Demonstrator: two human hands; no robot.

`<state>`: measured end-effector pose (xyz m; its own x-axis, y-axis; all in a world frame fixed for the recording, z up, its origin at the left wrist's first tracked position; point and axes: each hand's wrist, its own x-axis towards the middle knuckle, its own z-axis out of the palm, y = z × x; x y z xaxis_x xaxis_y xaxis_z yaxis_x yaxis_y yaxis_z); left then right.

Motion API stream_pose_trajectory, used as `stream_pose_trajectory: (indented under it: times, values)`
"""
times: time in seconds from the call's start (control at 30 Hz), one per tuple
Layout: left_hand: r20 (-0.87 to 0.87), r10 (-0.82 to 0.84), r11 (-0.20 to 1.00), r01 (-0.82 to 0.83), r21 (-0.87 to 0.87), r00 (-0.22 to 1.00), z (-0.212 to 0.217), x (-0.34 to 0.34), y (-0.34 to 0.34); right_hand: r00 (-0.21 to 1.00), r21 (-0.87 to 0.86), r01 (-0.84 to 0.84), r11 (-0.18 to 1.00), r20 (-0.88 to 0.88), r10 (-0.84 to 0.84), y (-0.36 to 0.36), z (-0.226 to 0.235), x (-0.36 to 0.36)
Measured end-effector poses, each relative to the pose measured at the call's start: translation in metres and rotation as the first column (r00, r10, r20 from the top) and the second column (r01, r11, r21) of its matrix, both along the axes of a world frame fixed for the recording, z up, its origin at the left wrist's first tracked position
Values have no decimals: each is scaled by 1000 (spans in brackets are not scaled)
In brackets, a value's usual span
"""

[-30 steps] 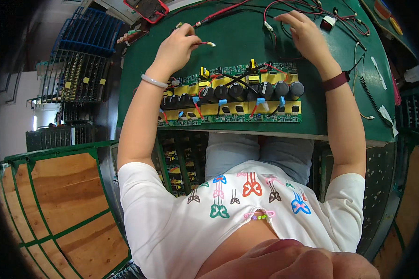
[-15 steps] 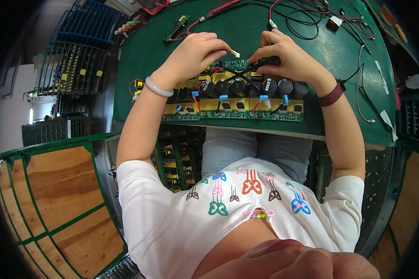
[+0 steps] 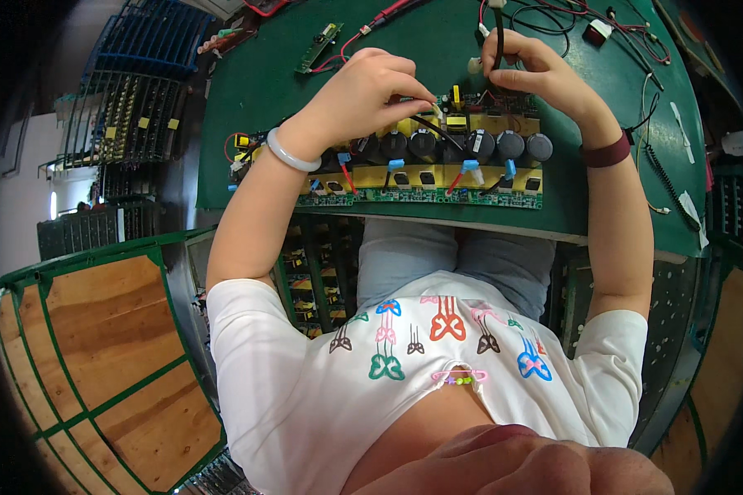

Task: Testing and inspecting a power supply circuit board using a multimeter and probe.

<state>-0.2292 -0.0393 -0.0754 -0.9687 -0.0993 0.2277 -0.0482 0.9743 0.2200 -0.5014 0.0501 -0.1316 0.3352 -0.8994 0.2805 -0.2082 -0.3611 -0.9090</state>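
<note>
A green circuit board (image 3: 363, 196) lies along the near side of the table, with a row of black cylindrical capacitors (image 3: 423, 146) and yellow parts across it. My left hand (image 3: 388, 89) is over the board's far side, thumb and finger pinched on a small pale connector (image 3: 437, 108). Beyond the board's far right part, my right hand (image 3: 532, 66) is closed on a black cable (image 3: 499, 41). A pale plug tops that cable, and another whitish connector (image 3: 475, 65) is beside the fingers. Blue terminals (image 3: 397, 165) on red and black wires stand along the near side.
The green tabletop (image 3: 256, 99) bears a small separate circuit board (image 3: 318, 48) with red wires at the far left. Red and black test leads (image 3: 545, 18) tangle at the far right, near a coiled black cord (image 3: 664, 177). Racks of boards (image 3: 132, 115) stand left.
My left hand has moved right and slightly down with the connector, closer to the board. My right hand has lifted away from the board toward the far side, drawing up a black cable.
</note>
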Motion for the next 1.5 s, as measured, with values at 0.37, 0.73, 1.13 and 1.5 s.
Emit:
stream_pose_trajectory:
  times: [0.37, 0.73, 1.13, 1.5]
  values:
    - [23, -6, 996, 8, -87, 1000, -13, -5, 0, 998, -40, 56, 998, -4, -57, -1, -2, -1]
    - [27, -36, 990, 39, -138, 999, -18, -9, 3, 998, -2, 50, 999, -32, -50, 0, 0, -3]
    - [393, 149, 989, -140, -51, 908, 7, -32, 10, 996, -34, 82, 996, 30, -81, 0, -3, -7]
    - [-95, 397, 627, -195, 754, 913, -2, -49, 39, 944, -152, 289, 945, 208, -255, -4, -10, -10]
